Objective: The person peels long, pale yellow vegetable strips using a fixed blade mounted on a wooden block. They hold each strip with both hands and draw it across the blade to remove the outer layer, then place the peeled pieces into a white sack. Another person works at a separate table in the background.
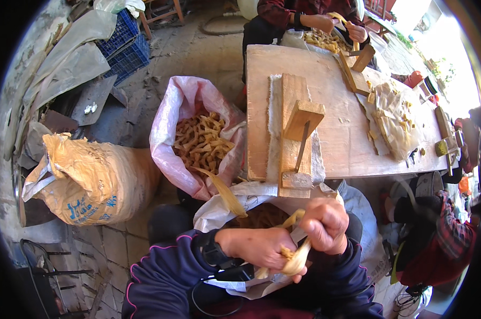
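A pale yellow fibrous strip (298,261) is looped and twisted between my hands, above my lap. My left hand (260,247) grips its folded lower part, and a short frayed end sticks up by the fingers. With a closed fist, my right hand (328,225) holds the upper stretch of the strip. Below both hands sits a white woven sack (212,211) with brownish strips inside, partly hidden by my left forearm. Another flat yellow strip (226,195) lies across the rims of this sack and a pink woven sack (162,127), which holds many short knotted pieces (202,139).
A wooden table (260,103) carries a wooden block with an upright blade (303,147) near my side. Pale pieces lie on a plastic bag (395,123). Across the table, a person's hands (328,24) hold a strip. A paper sack (93,183) and blue crates (125,52) stand left.
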`<control>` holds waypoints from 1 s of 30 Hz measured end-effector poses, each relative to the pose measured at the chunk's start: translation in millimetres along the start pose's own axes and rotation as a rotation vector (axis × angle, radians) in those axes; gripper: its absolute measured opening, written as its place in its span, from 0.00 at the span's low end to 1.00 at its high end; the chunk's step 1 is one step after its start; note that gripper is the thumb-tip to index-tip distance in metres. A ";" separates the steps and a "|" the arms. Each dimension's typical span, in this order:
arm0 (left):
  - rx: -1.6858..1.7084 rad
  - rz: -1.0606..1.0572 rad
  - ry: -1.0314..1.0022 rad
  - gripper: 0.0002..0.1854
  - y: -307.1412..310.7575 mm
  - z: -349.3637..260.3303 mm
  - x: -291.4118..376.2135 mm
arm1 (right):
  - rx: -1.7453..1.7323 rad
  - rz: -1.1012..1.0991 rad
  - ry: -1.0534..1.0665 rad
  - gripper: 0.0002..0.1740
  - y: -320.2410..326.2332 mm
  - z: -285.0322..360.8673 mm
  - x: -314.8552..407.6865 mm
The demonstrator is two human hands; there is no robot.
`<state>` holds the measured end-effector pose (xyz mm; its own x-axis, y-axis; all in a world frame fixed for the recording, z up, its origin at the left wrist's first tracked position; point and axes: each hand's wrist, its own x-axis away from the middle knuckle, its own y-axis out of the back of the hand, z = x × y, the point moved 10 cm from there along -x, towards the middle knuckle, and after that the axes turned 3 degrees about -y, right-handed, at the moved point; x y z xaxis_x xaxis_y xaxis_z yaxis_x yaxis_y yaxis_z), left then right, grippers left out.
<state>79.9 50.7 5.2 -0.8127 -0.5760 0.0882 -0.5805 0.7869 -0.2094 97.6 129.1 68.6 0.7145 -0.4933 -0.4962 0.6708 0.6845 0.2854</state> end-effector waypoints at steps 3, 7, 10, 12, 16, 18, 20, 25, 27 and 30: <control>0.293 -0.081 -0.321 0.14 12.8 -31.7 14.6 | 0.158 -0.187 -0.370 0.11 19.0 -28.8 10.6; -1.023 -0.771 -0.378 0.14 54.0 -55.4 41.6 | -0.023 0.041 -0.707 0.11 -10.0 -61.3 28.2; -1.326 -0.811 -0.456 0.11 45.5 -60.8 45.6 | -0.589 0.102 -1.028 0.10 -39.6 -80.7 53.1; -1.306 -0.825 -0.558 0.10 40.3 -64.4 50.9 | -0.966 0.102 -1.066 0.09 -57.7 -76.4 56.0; -1.395 -0.929 -0.736 0.11 26.3 -75.7 64.7 | -1.036 -0.144 -0.965 0.06 -57.6 -78.6 54.9; -1.192 -1.069 -0.698 0.10 43.7 -76.8 73.8 | -0.861 -0.358 -0.863 0.04 -32.6 -80.2 54.8; -1.129 -1.165 -0.588 0.11 57.2 -73.7 76.8 | -0.547 -0.404 -0.670 0.06 -9.3 -65.7 46.0; -0.921 -0.979 -0.344 0.12 72.6 -51.4 59.0 | 0.066 -0.162 -0.408 0.08 -8.6 -36.9 23.3; -0.956 -0.942 -0.256 0.11 71.3 -44.7 55.7 | 0.350 -0.064 -0.279 0.09 -20.0 -25.7 15.7; -1.020 -0.911 -0.280 0.08 66.3 -46.8 53.8 | 0.386 -0.035 -0.397 0.13 -23.0 -35.3 17.9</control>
<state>-4.6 82.3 41.6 -0.1668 -0.8953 -0.4130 -0.7721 -0.1419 0.6195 88.0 123.5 24.3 0.6607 -0.7276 -0.1847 0.6660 0.4547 0.5914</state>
